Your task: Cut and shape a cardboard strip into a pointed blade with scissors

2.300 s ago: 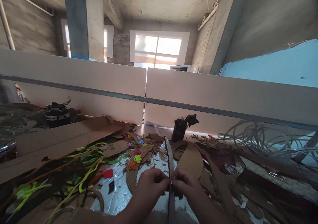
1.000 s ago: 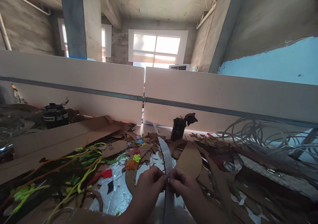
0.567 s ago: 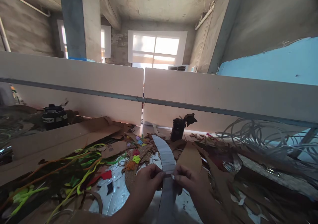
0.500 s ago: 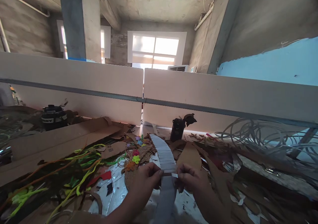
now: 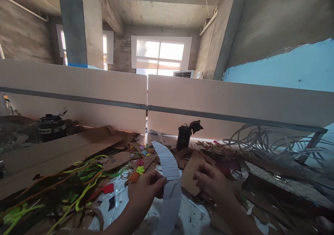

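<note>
Two bare hands work low in the view over a table (image 5: 194,219) littered with scraps. The left hand (image 5: 147,188) pinches the edge of a long curved strip of scored white card (image 5: 167,174), which arches from near the partition down toward the person. The right hand (image 5: 212,183) hangs just to the right of the strip, apart from it, fingers loosely curled around nothing visible, above a brown cardboard piece (image 5: 189,174). Green and yellow pipe cleaners (image 5: 80,179) sprawl to the left; a dark bottle (image 5: 183,137) stands behind
</note>
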The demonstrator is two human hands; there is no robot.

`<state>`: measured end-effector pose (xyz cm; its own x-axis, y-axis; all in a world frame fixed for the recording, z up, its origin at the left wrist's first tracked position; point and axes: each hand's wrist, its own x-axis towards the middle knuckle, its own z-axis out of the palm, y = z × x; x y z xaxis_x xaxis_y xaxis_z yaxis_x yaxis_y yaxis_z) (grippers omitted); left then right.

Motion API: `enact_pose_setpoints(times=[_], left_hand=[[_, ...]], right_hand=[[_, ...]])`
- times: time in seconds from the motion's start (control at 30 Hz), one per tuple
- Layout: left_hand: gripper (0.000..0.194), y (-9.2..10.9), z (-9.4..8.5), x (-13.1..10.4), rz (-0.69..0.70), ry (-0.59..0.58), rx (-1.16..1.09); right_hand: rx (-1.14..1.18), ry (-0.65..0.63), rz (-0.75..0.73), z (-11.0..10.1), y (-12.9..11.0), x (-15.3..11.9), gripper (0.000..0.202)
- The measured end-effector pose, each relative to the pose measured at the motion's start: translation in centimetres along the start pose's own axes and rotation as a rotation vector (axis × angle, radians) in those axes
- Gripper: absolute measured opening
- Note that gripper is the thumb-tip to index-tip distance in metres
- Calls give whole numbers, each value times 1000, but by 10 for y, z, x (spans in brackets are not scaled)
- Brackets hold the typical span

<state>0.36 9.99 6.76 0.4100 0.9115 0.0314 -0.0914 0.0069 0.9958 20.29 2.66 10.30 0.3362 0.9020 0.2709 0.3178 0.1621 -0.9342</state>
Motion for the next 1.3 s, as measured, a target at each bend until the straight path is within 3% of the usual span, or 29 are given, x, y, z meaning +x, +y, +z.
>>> enact_pose_setpoints(times=[0.1, 0.2, 0.27, 0.3, 0.47, 0.57, 0.63, 0.73, 0.9, 1.07, 1.17, 1.3], left_hand=[[40, -1, 2, 0, 36, 27, 22], [38, -1, 5, -2, 49, 30, 51], [36, -1, 7, -4, 43, 25, 65], [35, -1, 7, -5, 39, 25, 67], [34, 0, 6, -5, 25, 24, 58], [34, 0, 7, -4, 34, 38, 60], [33, 1, 8, -5, 41, 47, 66], [34, 0, 9, -5, 43, 46, 63], [39, -2, 7, -3, 15, 24, 31], [45, -6, 4, 1, -28, 15, 0], [48, -5, 3, 2, -41, 11, -19], [46, -2, 1, 1, -54, 9, -40]], right_hand=[[-192, -33, -136, 18, -9, -12, 9], [-387, -86, -341, 31, -11, -21, 21], [-482, -111, -415, 33, -8, -22, 12], [-495, -124, -417, 32, -7, -22, 6], [-386, -115, -268, 25, -6, -18, 13], [-401, -87, -325, 31, -6, -20, 2], [-430, -76, -381, 36, -4, -23, 11], [-466, -83, -418, 40, 0, -24, 5], [-424, -55, -324, 33, 5, -16, 10], [-119, 11, -75, 27, 7, -10, 17], [-29, 105, 0, 22, 2, -8, 20], [-130, 271, 31, 12, -6, -4, 23]])
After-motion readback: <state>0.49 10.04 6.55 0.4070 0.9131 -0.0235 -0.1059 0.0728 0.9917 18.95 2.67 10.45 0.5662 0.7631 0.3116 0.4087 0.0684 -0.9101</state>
